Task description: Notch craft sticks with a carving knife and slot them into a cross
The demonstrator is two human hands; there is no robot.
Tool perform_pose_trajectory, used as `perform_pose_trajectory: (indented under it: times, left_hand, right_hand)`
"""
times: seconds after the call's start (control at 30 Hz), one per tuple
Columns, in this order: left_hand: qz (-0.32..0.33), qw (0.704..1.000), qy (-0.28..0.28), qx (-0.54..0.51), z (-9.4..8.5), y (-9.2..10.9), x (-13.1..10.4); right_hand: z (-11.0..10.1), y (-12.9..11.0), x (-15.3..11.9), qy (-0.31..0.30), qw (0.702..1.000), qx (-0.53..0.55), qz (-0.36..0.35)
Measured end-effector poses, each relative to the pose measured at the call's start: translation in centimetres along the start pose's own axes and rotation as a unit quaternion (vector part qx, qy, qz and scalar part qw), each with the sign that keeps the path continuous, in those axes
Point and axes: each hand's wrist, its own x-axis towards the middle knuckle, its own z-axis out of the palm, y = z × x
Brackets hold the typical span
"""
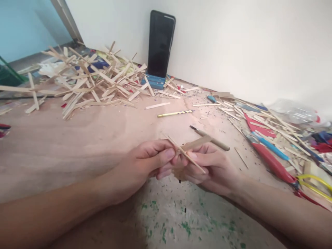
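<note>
My left hand (153, 159) and my right hand (210, 162) meet at the middle of the view, fingers closed. Between them they pinch two flat wooden craft sticks that cross each other. One craft stick (194, 161) is seen almost edge-on, slanting down to the right. Behind it the other craft stick (198, 142) points up to the right, over my right fingers. Fingertips hide the spot where the sticks meet. Just beyond my right hand lies a brown-handled craft tool (216, 141) with a dark tip. Farther back is a yellow patterned pencil (173, 113).
A heap of crossed craft sticks (103, 81) fills the back left. A phone (161, 43) stands upright in a blue stand (155, 82) against the wall. At right lie loose sticks, red-handled pliers (275, 164), a blue-handled tool (272, 147), yellow-handled scissors (313, 183) and a clear plastic bottle (298, 110).
</note>
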Motion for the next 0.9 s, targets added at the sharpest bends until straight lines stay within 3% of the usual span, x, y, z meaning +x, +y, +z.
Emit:
perform_pose_trajectory:
  times: [0.23, 0.37, 0.53, 0.67, 0.8, 0.9]
  left_hand:
    - [-0.016, 0.999, 0.018, 0.045, 0.0, 0.3, -0.2]
    - [-0.008, 0.998, 0.027, 0.058, -0.1, 0.4, -0.1]
    - [-0.001, 0.998, 0.0, 0.058, 0.1, 0.5, 0.1]
    - [0.008, 0.997, -0.017, 0.074, 0.7, 1.0, 0.0]
    - [0.033, 0.986, -0.01, 0.16, 1.2, 1.5, -0.2]
    - [0.009, 0.985, -0.003, 0.172, 1.1, 1.7, -0.4]
  right_hand:
    - [-0.3, -0.1, -0.3, 0.014, 0.998, -0.032, -0.05]
    - [-1.0, -0.6, -0.9, 0.019, 0.992, -0.104, -0.063]
    - [-1.4, -1.2, -1.1, -0.018, 0.98, -0.195, -0.048]
    - [-1.3, -1.1, -1.0, 0.002, 0.98, -0.194, -0.052]
    - [-0.9, -1.2, -1.3, 0.01, 0.978, -0.202, -0.046]
    - [-1.1, -1.6, -1.5, 0.013, 0.974, -0.22, -0.044]
